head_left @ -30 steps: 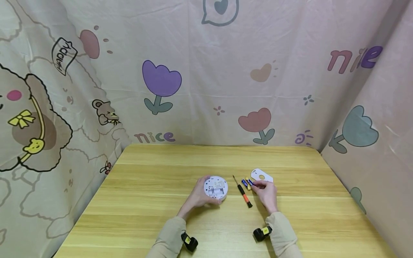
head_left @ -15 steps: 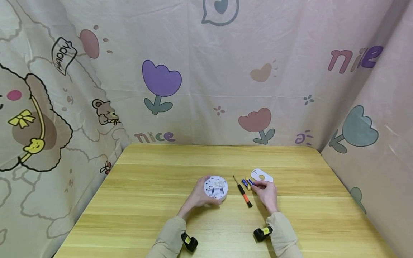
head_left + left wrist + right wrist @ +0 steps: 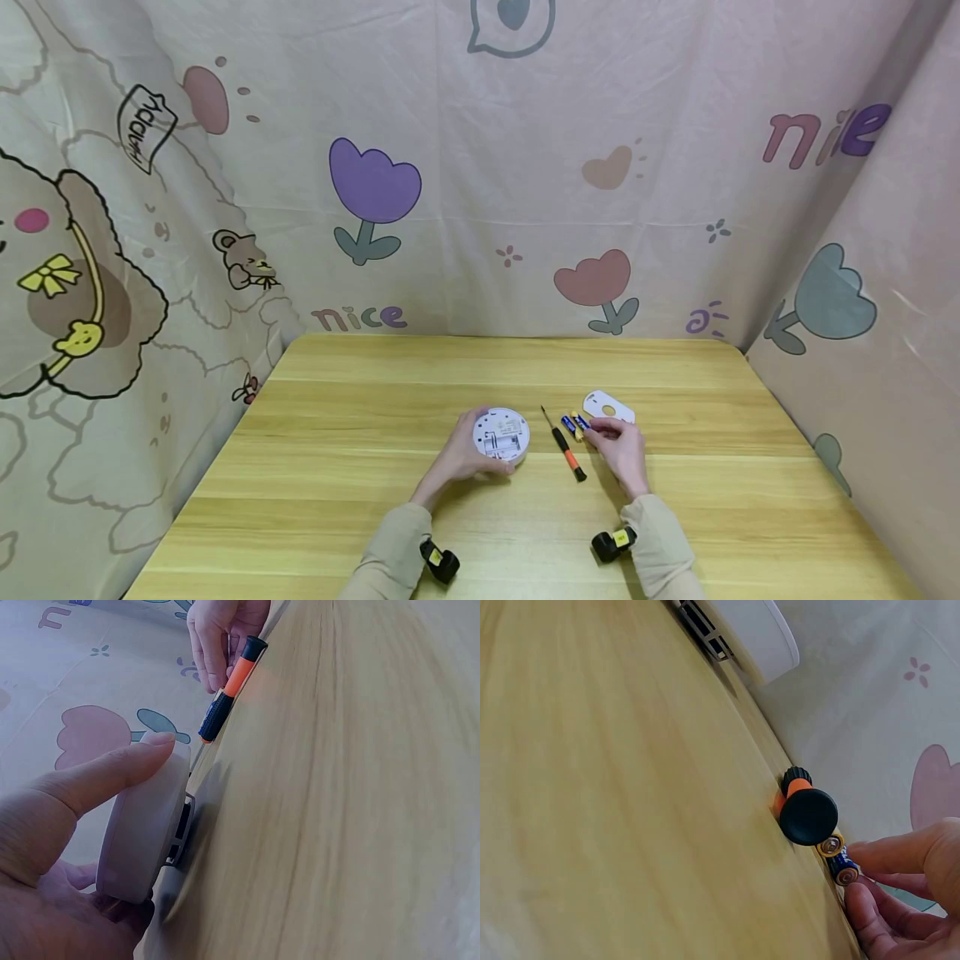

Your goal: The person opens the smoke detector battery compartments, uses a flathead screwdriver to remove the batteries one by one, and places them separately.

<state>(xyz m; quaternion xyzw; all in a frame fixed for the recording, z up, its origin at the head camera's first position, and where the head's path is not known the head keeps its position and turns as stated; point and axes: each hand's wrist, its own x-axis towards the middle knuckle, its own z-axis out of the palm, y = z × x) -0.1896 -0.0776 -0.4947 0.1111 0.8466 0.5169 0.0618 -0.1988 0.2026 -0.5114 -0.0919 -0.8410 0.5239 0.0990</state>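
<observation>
My left hand [image 3: 457, 454] grips a round white smoke detector [image 3: 501, 432] by its side, thumb at the near rim. Its back faces up with the battery compartment uncovered; in the left wrist view a slotted vent [image 3: 178, 832] shows underneath, close above the table. With thumb and index finger my right hand [image 3: 621, 448] pinches a blue AA-type battery [image 3: 845, 871] that lies on the table. A second battery [image 3: 830, 845] lies right beside it. Left of the batteries is a screwdriver [image 3: 568, 455] with a black and orange handle, touched by neither hand.
A white mounting plate [image 3: 608, 407] with a round hole lies just behind the right hand, partly covered by it. Everything rests on a wooden table [image 3: 360, 400]. A printed curtain [image 3: 465, 167] hangs along its back and sides. Black wrist cameras [image 3: 439, 563] sit at both cuffs.
Both hands stay nearly where they were, left on the smoke detector and right at the battery. The right wrist has shifted very slightly to the right.
</observation>
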